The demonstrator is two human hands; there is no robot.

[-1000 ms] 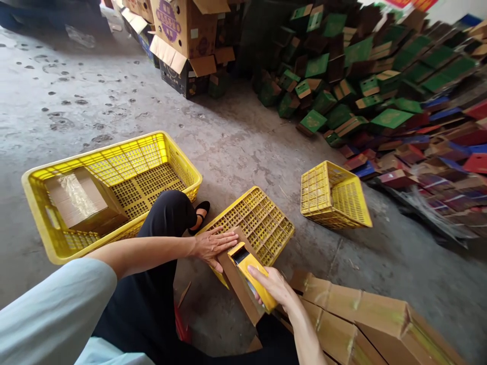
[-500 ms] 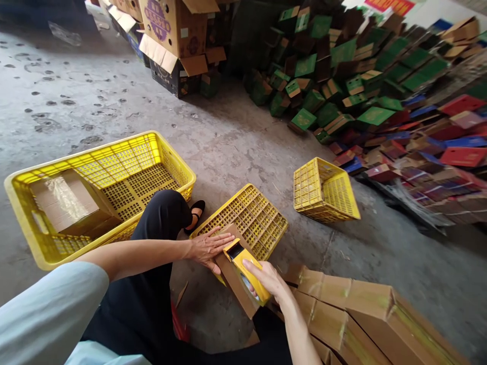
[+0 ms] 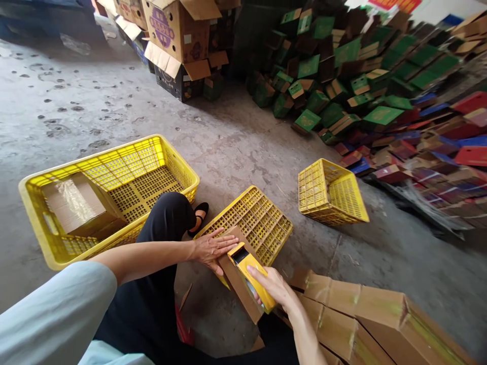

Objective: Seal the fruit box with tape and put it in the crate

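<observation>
My right hand [image 3: 274, 287] is wrapped round a yellow tape dispenser [image 3: 257, 271], whose dark front end rests on the top of a brown cardboard box [image 3: 239, 288]. Flat on the far end of that box lies my left hand [image 3: 213, 249], fingers stretched out and fingertips close to the dispenser. The box sits partly over an upturned yellow crate [image 3: 262, 223] in front of me. Part of the tape roll shows under my right fingers.
On the left stands a large yellow crate [image 3: 152, 167] with a taped cardboard box [image 3: 81, 205] inside. A smaller yellow crate [image 3: 331, 192] lies tipped on its side. Brown cartons [image 3: 365, 309] are stacked at lower right. Green boxes [image 3: 308, 119] are heaped behind, near open cartons [image 3: 182, 35].
The whole view has shifted slightly, so everything appears a little further right. My left hand stays flat on the box, and my right hand keeps its hold on the tape dispenser.
</observation>
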